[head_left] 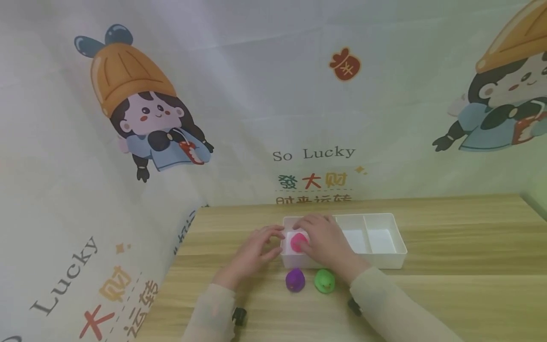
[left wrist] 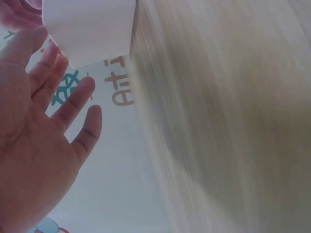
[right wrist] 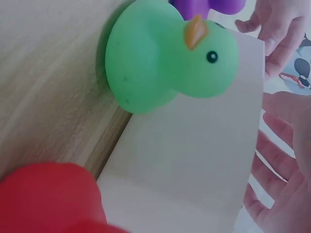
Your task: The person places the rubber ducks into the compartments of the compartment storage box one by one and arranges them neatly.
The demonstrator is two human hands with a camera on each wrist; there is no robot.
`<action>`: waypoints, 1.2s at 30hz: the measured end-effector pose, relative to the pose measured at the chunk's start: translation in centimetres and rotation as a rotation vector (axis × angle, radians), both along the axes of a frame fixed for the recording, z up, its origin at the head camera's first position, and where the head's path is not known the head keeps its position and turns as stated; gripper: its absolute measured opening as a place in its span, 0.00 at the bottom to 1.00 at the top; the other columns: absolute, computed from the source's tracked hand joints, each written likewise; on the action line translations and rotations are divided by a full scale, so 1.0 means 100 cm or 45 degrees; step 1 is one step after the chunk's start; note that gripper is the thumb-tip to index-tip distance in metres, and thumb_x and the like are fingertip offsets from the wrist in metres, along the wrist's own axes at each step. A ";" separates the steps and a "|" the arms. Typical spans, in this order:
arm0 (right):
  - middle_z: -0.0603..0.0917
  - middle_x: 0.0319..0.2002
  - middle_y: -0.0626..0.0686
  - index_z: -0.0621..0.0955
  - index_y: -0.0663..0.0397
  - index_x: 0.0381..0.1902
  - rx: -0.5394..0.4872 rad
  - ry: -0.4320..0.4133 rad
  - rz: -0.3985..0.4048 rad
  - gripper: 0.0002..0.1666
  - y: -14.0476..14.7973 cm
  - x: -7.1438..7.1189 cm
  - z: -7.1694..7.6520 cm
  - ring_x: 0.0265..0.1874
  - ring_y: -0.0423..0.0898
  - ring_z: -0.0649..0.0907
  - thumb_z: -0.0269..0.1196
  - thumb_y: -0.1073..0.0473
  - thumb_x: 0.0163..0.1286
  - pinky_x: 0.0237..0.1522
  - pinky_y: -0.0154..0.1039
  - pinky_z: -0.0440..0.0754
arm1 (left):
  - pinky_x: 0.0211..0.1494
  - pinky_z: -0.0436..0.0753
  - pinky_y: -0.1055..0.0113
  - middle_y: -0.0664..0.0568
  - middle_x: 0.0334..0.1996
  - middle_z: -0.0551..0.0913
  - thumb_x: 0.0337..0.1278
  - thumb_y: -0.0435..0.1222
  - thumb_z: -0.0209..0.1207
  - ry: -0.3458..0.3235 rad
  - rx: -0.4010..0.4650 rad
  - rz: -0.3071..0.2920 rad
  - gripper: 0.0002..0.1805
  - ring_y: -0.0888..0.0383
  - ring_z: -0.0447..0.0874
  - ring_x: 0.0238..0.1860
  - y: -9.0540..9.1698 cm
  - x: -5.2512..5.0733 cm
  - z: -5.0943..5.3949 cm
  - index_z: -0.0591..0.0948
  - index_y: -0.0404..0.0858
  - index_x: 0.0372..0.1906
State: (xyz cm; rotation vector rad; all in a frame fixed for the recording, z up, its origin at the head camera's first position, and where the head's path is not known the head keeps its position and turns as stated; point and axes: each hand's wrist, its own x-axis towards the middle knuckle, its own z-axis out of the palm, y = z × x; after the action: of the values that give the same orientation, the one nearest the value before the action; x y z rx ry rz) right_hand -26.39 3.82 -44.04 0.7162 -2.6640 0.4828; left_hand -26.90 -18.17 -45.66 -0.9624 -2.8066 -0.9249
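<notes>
White box [head_left: 376,261], divided into compartments [head_left: 381,241], standing on a wood-grained surface [head_left: 461,237], with a pink toy [head_left: 295,243] inside its left end. The right hand [head_left: 322,237] arches over that end, its thumb overlapping the toy; its fingers are parted, but whether they grip the toy cannot be told, since the box wall hides the tips in the right wrist view. The left hand [head_left: 254,251] is at the outside of the left end, its fingers [left wrist: 74,103] spread, gently bent and holding nothing. Just before the front wall sit a purple duck [head_left: 295,280] and, to its right, a green duck [head_left: 325,281]. A red object [right wrist: 53,199], partly out of view, lies near the green duck. Printed cloth [head_left: 256,95] hangs behind.
</notes>
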 end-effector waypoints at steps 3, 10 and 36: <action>0.77 0.45 0.41 0.78 0.39 0.42 -0.052 0.006 -0.027 0.18 0.006 0.004 0.002 0.51 0.43 0.70 0.65 0.48 0.52 0.55 0.48 0.60 | 0.50 0.71 0.58 0.62 0.60 0.63 0.55 0.41 0.56 -0.004 -0.004 0.001 0.17 0.52 0.69 0.49 0.001 0.000 0.000 0.71 0.50 0.51; 0.78 0.43 0.41 0.78 0.37 0.39 -0.026 0.056 -0.040 0.16 0.020 0.014 0.010 0.48 0.43 0.72 0.64 0.46 0.51 0.51 0.48 0.63 | 0.50 0.70 0.57 0.62 0.60 0.63 0.55 0.41 0.56 -0.032 0.004 0.032 0.17 0.52 0.70 0.49 0.002 0.003 0.003 0.71 0.51 0.51; 0.78 0.41 0.40 0.79 0.39 0.36 -0.116 0.100 -0.047 0.13 0.056 0.037 0.010 0.47 0.44 0.72 0.65 0.49 0.51 0.48 0.46 0.65 | 0.51 0.70 0.55 0.60 0.61 0.61 0.55 0.43 0.55 -0.042 -0.025 0.027 0.18 0.51 0.69 0.50 0.003 0.001 0.002 0.71 0.47 0.52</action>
State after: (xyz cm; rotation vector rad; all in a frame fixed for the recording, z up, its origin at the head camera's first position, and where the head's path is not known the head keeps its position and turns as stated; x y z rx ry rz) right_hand -22.74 9.38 -43.04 0.6446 -2.5596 0.5501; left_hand -26.84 -17.88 -45.42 -0.9260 -2.8525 -0.9214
